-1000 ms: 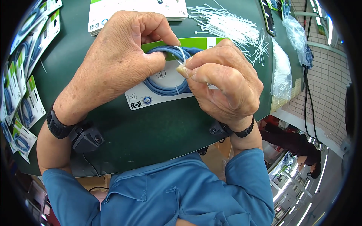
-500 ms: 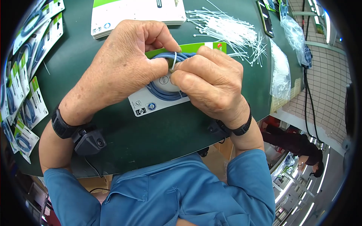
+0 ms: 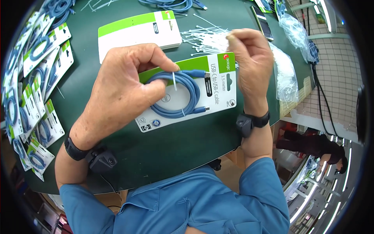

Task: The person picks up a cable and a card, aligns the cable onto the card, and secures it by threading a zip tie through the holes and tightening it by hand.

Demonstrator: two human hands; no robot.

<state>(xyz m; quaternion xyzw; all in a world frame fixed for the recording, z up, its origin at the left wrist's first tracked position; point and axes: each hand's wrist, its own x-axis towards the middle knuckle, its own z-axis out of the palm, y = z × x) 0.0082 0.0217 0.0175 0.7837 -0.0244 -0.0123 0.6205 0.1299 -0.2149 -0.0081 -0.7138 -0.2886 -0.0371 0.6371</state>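
My left hand [image 3: 120,80] grips the coiled blue cable [image 3: 196,91] and its green-and-white backing card [image 3: 222,95], thumb inside the coil, index finger at its upper edge. One white cable tie loops around the top of the coil, close to those fingertips. A second tie sits at the lower right, near a metal plug. My right hand [image 3: 255,58] is raised beyond the card's right end, thumb and index pinched together. Anything between them is too small to make out. Just left of these fingertips lies a loose heap of white cable ties [image 3: 206,41].
A stack of blank-faced cards [image 3: 132,35] lies behind the held one. Finished-looking cards with cables [image 3: 43,84] pile up at the left. More blue cable [image 3: 171,4] lies at the far edge. A phone [image 3: 261,23] and a clear bag of ties [image 3: 286,76] are on the right.
My right hand has left the tie on the coil and moved right and away, over beside the tie heap. The held card shifted slightly nearer, uncovering the cable's plugs.
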